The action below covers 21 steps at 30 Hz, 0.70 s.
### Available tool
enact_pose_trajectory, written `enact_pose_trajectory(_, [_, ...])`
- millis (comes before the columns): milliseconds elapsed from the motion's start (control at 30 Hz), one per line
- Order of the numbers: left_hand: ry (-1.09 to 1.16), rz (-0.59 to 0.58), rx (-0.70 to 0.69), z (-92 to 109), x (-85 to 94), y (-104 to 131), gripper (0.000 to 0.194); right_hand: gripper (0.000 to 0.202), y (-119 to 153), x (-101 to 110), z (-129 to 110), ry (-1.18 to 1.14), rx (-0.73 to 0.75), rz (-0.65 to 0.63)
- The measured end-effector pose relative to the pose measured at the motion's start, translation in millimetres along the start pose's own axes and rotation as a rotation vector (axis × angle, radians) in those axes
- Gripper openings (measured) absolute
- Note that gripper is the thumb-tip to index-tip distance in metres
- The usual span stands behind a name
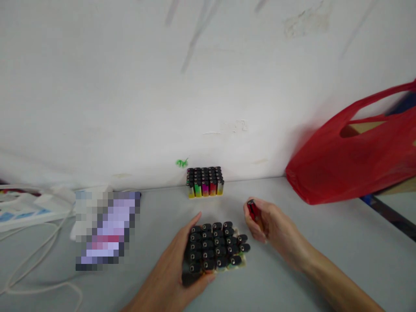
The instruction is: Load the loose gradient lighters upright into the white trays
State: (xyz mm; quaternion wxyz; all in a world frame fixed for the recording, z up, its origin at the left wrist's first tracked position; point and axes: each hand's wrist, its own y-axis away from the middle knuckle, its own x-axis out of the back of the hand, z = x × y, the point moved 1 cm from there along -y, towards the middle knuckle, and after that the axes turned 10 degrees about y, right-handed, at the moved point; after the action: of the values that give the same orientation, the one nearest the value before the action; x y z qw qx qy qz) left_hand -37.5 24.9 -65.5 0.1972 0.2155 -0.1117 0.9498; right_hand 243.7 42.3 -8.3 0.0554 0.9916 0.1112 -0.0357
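Observation:
My left hand (177,255) grips the left end of a tray of lighters (214,245), one finger along the far side and the thumb at the near side. The lighters stand upright in rows with black tops upward, and those at the right end stand unevenly with gaps. To the right of this tray, my right hand (261,219) is closed around a red lighter (252,210). Its black top points up, and the fingers hide its lower part. Behind, near the wall, stands a second block of lighters (205,184) with yellow, green, purple and red bodies.
A red plastic bag (351,160) stands at the right against the white wall (208,86). On the left lie a blurred phone-like device (110,229), a white power strip (35,210) and loose white cables (42,264). All rest on a grey tabletop (325,242).

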Motion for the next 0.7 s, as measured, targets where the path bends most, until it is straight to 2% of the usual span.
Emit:
enact_pose_trajectory(133, [-0.010, -0.005, 0.008, 0.6, 0.6, -0.8, 0.104, 0.050, 0.1, 1.6, 1.3, 0.124, 0.110, 0.050])
enact_pose_trajectory(267, [-0.012, -0.018, -0.002, 0.0, 0.4, -1.2, 0.104, 0.047, 2.0, 1.7, -1.4, 0.205, 0.171, 0.045])
enact_pose_trajectory(533, [-0.022, -0.018, -0.020, -1.8, 0.6, 0.0, 0.105, 0.037, 5.0, 6.5, -4.0, 0.273, 0.181, -0.019])
enact_pose_trajectory(700, [-0.051, -0.015, -0.019, -0.4, 0.4, -0.7, 0.105, 0.035, 1.5, 11.5, -2.3, 0.210, 0.144, -0.105])
